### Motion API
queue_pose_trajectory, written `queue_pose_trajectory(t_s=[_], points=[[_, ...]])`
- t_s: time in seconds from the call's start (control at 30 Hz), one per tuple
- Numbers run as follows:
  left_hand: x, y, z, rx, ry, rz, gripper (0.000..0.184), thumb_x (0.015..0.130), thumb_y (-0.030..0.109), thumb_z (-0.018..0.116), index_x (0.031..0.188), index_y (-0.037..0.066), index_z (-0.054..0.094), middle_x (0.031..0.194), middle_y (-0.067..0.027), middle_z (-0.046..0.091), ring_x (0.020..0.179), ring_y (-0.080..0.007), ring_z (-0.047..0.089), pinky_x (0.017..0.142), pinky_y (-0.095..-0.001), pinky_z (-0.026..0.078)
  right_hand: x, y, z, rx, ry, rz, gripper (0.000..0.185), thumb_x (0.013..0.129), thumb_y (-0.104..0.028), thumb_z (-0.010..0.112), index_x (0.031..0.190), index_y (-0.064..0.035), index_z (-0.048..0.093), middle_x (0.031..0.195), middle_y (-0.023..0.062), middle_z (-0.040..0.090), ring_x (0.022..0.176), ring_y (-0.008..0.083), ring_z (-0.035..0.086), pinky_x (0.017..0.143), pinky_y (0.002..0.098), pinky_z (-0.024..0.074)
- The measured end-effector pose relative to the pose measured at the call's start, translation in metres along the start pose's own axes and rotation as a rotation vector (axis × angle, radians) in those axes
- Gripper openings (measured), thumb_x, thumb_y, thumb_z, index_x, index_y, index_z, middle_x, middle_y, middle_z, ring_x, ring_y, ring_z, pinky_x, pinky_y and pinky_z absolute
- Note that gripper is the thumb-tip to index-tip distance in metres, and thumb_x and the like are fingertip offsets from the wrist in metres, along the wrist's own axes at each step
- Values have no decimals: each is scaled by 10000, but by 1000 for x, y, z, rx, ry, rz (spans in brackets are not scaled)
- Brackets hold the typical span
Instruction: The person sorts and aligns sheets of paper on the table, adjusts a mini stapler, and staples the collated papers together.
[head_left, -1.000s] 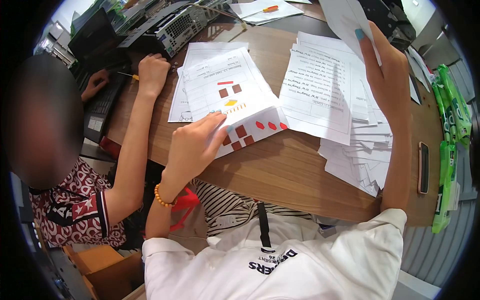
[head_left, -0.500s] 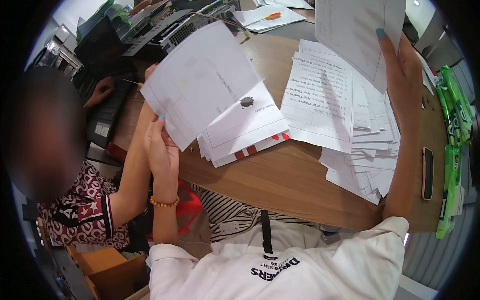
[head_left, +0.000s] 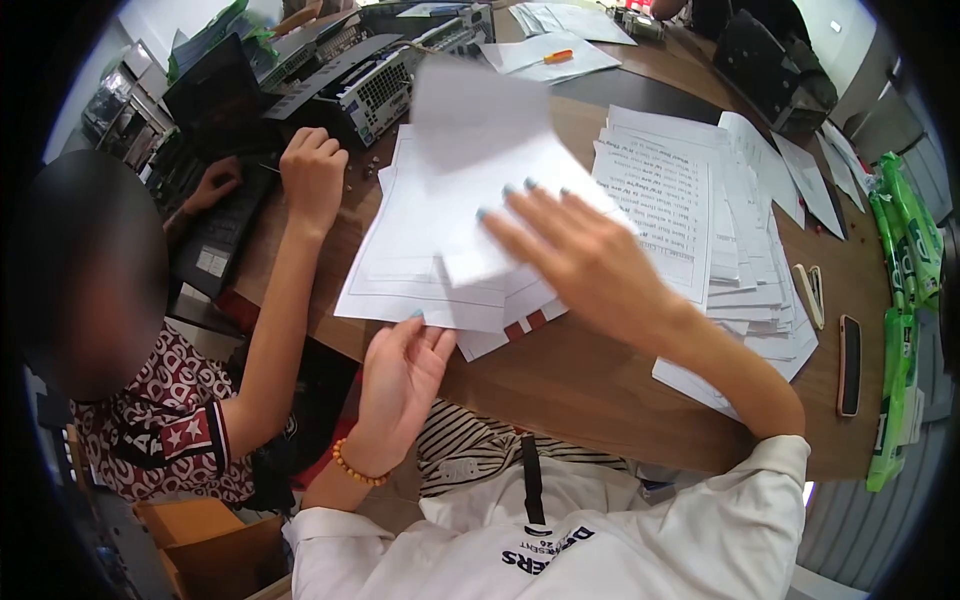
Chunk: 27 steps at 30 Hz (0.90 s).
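Note:
My left hand [head_left: 405,375] is closed on the near edge of a printed sheet of paper [head_left: 400,278], its thumb on top. The sheet lies over other papers. My right hand [head_left: 575,250] is blurred, its fingers stretched out and spread across a white sheet [head_left: 485,175]. That sheet is smeared by motion, and its far end curls up above the papers. Below them shows a strip of a red and white printed page [head_left: 525,322]. Right of my hands lies a stack of printed worksheets [head_left: 655,190], with loose sheets fanned out beneath.
A person's raised hand [head_left: 313,180] is close on the left, near a laptop [head_left: 225,235]. An opened computer case [head_left: 375,100] stands behind. At right lie a stapler [head_left: 810,295], a phone [head_left: 849,365] and green packets [head_left: 890,390]. An orange-handled screwdriver [head_left: 558,57] rests on papers.
My right hand has come from the raised right side to the left papers, bringing a sheet. My left hand's sheet has been lowered onto the papers. The other person's hand now shows beside them.

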<state>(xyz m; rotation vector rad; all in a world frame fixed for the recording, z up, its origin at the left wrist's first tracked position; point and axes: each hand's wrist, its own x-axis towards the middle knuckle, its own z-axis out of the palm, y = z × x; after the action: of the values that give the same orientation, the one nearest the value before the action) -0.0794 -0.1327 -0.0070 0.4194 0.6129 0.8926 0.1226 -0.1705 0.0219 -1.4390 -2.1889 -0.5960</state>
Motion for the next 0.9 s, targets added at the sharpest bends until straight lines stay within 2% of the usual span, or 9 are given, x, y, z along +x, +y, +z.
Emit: queue_pose_trajectory(t_s=[0.2, 0.5, 0.57, 0.63, 0.67, 0.73, 0.8, 0.87, 0.9], points=[[-4, -6, -9, 80, -19, -49, 213, 866, 32, 362, 1042, -70, 425, 1067, -125, 498, 1015, -194, 484, 915, -355, 394, -13, -25, 16, -20, -176, -26, 571, 641, -186, 629, 1170, -74, 448, 1147, 174, 478, 1062, 302, 486, 872, 405, 402], [-15, -2, 5, 69, -200, -275, 374, 894, 180, 350, 1198, -29, 292, 1186, -152, 388, 1111, -242, 406, 1010, -386, 279, -5, -37, 6, 11, -220, 38, 447, 667, -91, 579, 1103, -53, 488, 1050, 131, 535, 870, 228, 586, 656, 302, 489], [-19, 2, 5, -54, -218, -368, 389, 897, 210, 355, 1199, -29, 295, 1222, -173, 365, 1155, -255, 373, 1013, -382, 273, 2, -25, -13, 188, -165, 152, 428, 674, -31, 561, 1096, -60, 501, 995, 105, 568, 761, 200, 607, 578, 288, 491], [-24, 5, -1, -44, -244, -442, 406, 898, 229, 358, 1201, -32, 288, 1233, -185, 354, 1160, -262, 374, 1003, -378, 288, 6, 1, -23, 212, 114, 311, 383, 715, -19, 517, 1090, -88, 487, 760, 105, 594, 603, 262, 596, 541, 334, 495], [-28, 8, -5, -32, -260, -513, 423, 899, 247, 361, 1204, -35, 280, 1245, -197, 344, 1165, -270, 374, 992, -373, 303, 10, 17, -34, 290, 157, 353, 341, 763, -18, 499, 1095, -97, 495, 723, 95, 612, 631, 220, 619, 521, 303, 502], [-39, 16, -13, 82, -342, -516, 412, 896, 239, 375, 1196, -34, 303, 1216, -202, 383, 1145, -278, 403, 963, -357, 334, 23, 21, -77, 917, 168, 693, 240, 845, -59, 452, 1077, -62, 512, 840, 89, 635, 699, 147, 632, 496, 233, 505], [-49, 27, -19, 206, -434, -524, 401, 893, 231, 389, 1189, -33, 325, 1187, -206, 423, 1124, -286, 432, 933, -340, 365, 28, 27, -83, 1052, 301, 720, 258, 819, -34, 457, 1073, -28, 498, 730, 58, 616, 561, 137, 598, 472, 205, 472], [-54, 35, -18, 732, -684, 87, 340, 894, 186, 395, 1158, -29, 386, 1064, -199, 519, 1028, -291, 511, 871, -320, 405, 19, 33, -64, 939, 582, 701, 318, 785, -24, 444, 1101, 7, 452, 700, 42, 557, 525, 106, 516, 466, 199, 420], [-56, 38, -14, 929, -590, 302, 309, 867, 166, 446, 1117, -16, 444, 985, -186, 563, 967, -300, 542, 831, -333, 421, 17, 18, -54, 970, 552, 870, 394, 767, -23, 436, 1155, 12, 370, 814, 82, 517, 657, 117, 492, 551, 230, 413]])
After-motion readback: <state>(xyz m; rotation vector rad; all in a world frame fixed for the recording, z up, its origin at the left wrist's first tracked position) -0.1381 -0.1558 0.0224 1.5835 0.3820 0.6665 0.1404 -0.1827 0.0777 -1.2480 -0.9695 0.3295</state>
